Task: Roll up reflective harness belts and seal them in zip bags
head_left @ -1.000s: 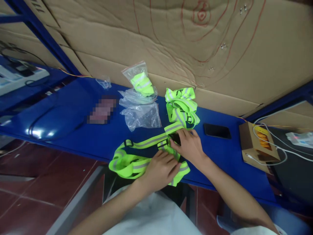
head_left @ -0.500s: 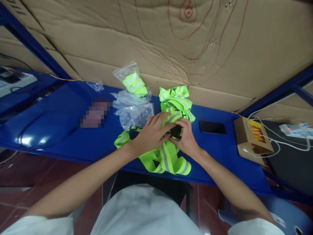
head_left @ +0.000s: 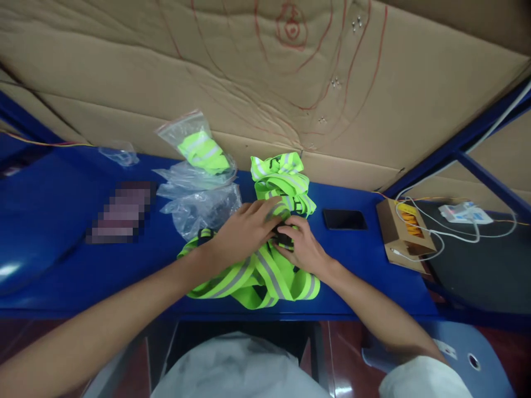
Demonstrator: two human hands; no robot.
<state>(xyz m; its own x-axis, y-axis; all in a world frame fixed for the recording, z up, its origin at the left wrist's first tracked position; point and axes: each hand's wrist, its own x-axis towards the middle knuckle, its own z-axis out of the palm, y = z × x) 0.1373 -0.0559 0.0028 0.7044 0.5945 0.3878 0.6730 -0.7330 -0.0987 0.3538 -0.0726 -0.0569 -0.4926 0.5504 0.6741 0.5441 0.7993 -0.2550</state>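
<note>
A neon-yellow reflective strap (head_left: 271, 271) with a grey stripe lies in loose loops near the table's front edge. My left hand (head_left: 244, 229) is closed on its upper part, the fingers bent over the band. My right hand (head_left: 305, 249) pinches a small black piece (head_left: 284, 239) on the strap, which looks like a buckle and is partly covered by the fingers. The two hands nearly meet there. Just beyond them sits a pile of folded reflective straps (head_left: 284, 179) with black fittings.
Left of the pile are clear plastic bags (head_left: 203, 207), one bag holding a folded strap (head_left: 203, 152). A black phone (head_left: 344, 219) lies to the right, beside an open cardboard box (head_left: 400, 235) and white cables. A cardboard panel (head_left: 232, 72) stands behind the blue table (head_left: 166, 271).
The view has shifted, so the table things appear further left. Both hands stay at the black piece; the right fingers now cover more of it, and the strap loops spread wider at the left.
</note>
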